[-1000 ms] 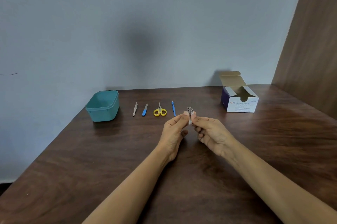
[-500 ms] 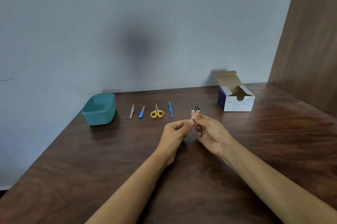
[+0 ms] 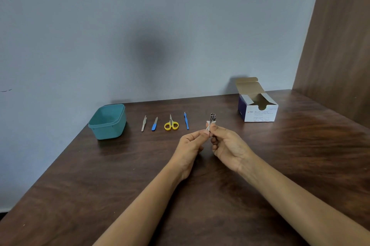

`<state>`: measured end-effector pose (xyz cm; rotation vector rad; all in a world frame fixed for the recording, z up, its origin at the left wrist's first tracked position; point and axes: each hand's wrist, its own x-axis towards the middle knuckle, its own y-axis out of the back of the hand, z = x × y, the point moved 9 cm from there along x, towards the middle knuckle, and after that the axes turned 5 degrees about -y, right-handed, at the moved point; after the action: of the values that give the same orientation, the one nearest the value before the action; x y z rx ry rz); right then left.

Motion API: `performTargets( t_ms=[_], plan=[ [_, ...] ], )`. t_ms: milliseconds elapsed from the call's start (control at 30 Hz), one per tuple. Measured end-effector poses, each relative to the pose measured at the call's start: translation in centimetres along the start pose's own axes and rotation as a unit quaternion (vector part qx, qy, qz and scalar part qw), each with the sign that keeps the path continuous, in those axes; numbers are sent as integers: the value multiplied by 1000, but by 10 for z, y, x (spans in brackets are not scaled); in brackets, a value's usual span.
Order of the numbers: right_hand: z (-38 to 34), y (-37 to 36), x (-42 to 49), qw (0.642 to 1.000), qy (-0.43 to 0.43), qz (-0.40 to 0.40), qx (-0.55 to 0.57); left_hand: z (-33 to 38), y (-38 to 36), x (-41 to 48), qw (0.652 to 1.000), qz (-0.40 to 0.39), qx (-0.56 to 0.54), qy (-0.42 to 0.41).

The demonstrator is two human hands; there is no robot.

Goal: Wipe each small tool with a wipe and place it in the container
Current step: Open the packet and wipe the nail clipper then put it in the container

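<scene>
Your dark wooden table [image 3: 80, 185] runs back to a grey-blue wall. At its far left stands the open teal container [image 3: 108, 131], with no tool visible inside. Beside it four tools lie in a row, apart from one another: tweezers [image 3: 143, 123], a blue-handled file [image 3: 154, 124], yellow scissors [image 3: 171, 124] and a slim blue-handled tool [image 3: 186, 121]. Above the table's middle, your left hand [image 3: 189, 143] has its grip pinching the white wipe [image 3: 208, 126] against the nail clipper [image 3: 212, 117]. Your right hand [image 3: 228, 145] has its grip pinching the clipper's lower end, so the metal head stands clear above your fingers. Draw the wipe the full length up to that head, turn the clipper to reach the other face, and mind the cutting edge. The open box of alcohol swabs [image 3: 258, 114] sits far right for a fresh one.
</scene>
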<state>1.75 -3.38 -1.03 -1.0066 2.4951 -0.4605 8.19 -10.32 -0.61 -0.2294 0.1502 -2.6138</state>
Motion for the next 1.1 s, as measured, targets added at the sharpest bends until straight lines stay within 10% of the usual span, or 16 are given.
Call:
performTargets(
  t_ms=[367,667,1100],
  plan=[
    [0,6,2,999,11,26,-32,14,12,-4,987,73,77,-123],
    [0,2,2,999,18,22,20,43,12,-19,904,177,296,-254],
    [0,-1,3,999,10,-3,48,33,8,-14,918,138,299,-220]
  ],
)
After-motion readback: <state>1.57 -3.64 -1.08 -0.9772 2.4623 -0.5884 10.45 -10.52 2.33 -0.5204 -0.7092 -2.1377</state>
